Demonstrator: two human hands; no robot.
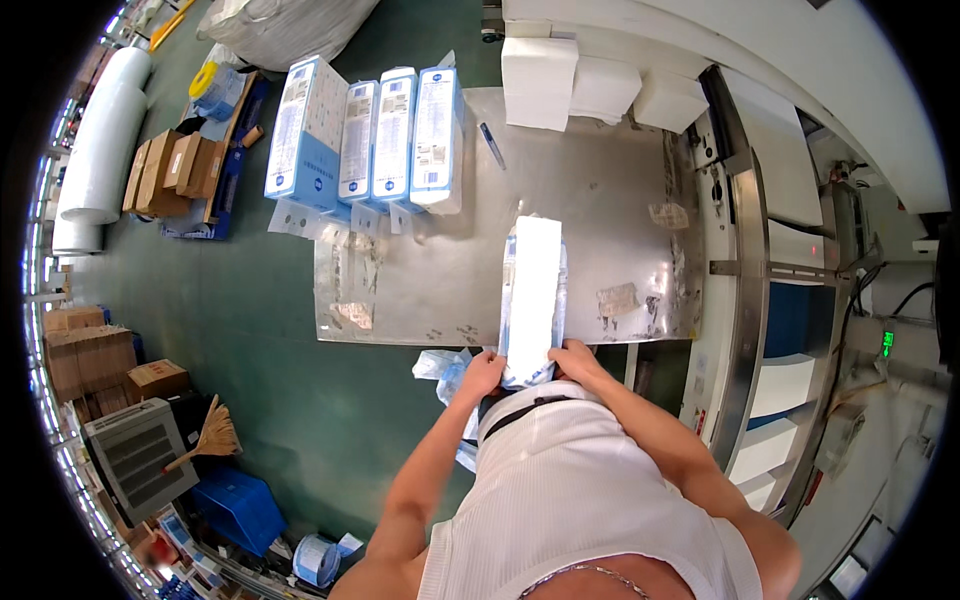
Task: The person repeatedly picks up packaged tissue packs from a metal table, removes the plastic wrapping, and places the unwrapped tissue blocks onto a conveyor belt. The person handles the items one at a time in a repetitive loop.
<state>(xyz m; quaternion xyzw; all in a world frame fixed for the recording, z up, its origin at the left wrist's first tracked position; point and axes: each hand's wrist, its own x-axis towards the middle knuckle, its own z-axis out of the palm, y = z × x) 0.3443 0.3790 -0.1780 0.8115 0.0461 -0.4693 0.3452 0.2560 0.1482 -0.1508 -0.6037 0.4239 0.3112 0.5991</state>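
A long white block (pixel 535 290), which looks like a stack of paper tissues, lies at the near edge of the metal table. A blue-and-white printed plastic bag (pixel 508 318) lies around its sides and bunches at its near end. My left hand (pixel 483 375) grips the bag at the near left corner, fingers closed. At the near right corner, my right hand (pixel 577 361) pinches the bag too. Several filled blue-and-white packs (pixel 396 135) stand side by side at the table's far left. A pen (pixel 492 145) lies right of them.
White blocks (pixel 540 83) line the far edge of the metal table (pixel 430 290). A machine frame (pixel 752 215) with white blocks in its slots stands on the right. Crumpled bags (pixel 440 365) hang by my left forearm. Cardboard boxes (pixel 88 360), a broom (pixel 213 435) and a blue bin (pixel 238 505) stand left.
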